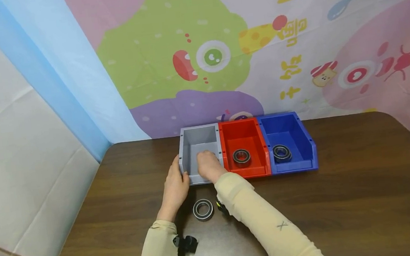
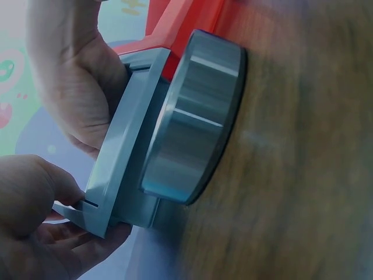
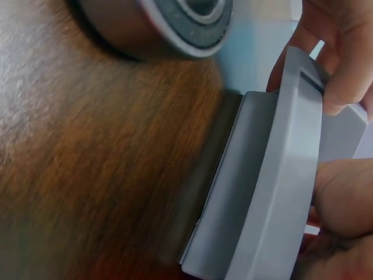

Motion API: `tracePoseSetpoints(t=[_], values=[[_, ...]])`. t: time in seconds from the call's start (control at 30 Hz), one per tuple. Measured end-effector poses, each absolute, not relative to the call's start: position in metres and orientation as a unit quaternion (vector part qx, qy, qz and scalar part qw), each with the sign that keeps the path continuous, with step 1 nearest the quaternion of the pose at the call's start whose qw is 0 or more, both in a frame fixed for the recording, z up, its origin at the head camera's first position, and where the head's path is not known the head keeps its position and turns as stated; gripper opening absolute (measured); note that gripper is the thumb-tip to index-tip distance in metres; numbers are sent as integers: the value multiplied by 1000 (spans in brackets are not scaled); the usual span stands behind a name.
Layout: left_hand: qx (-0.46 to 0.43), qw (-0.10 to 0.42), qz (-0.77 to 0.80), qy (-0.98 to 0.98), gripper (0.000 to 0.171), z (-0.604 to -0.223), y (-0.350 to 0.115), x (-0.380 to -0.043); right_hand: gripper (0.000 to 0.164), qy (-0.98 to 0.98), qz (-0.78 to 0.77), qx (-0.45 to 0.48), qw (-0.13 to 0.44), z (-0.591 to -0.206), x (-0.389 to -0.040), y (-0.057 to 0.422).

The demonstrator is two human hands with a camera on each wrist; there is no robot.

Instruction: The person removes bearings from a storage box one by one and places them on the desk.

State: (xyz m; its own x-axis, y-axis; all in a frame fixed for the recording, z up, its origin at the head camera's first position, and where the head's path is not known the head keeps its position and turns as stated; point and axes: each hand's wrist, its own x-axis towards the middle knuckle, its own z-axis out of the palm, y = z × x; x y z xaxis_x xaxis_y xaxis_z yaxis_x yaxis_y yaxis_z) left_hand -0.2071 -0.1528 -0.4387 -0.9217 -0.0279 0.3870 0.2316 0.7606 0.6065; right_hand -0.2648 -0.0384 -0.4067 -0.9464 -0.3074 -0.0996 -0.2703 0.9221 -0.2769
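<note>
My left hand (image 1: 175, 185) grips the left front corner of a grey bin (image 1: 199, 135), thumb on the inner side and fingers outside, as the left wrist view shows too. Inside that bin, toward its front, is my right hand (image 1: 209, 165) with its fingers bent downward; I cannot tell whether they hold anything. The bin's front lip (image 3: 291, 175) passes in front of part of the right hand in the right wrist view. A ball bearing (image 1: 203, 210) lies on the table just in front of the grey bin. It looms close in the left wrist view as a shiny steel ring (image 2: 195, 116).
A red bin (image 1: 240, 129) and a blue bin (image 1: 279, 125) stand in line right of the grey one. Each has a bearing, one in the red (image 1: 242, 157) and one in the blue (image 1: 282, 153). Behind the brown table (image 1: 365, 186) hangs a cartoon-print cloth (image 1: 165, 36).
</note>
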Motion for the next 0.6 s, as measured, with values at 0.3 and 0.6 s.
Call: tracePoseSetpoints(t=[0.3,0.6], values=[[-56,186,-340,-920,54,-438,-153,-208,14,975,-144,-162,54,-408,-264,-35],[-54,181,-341,-921,55,-438,-152,-208,13,971,-152,-181,44,-412,-264,-34]])
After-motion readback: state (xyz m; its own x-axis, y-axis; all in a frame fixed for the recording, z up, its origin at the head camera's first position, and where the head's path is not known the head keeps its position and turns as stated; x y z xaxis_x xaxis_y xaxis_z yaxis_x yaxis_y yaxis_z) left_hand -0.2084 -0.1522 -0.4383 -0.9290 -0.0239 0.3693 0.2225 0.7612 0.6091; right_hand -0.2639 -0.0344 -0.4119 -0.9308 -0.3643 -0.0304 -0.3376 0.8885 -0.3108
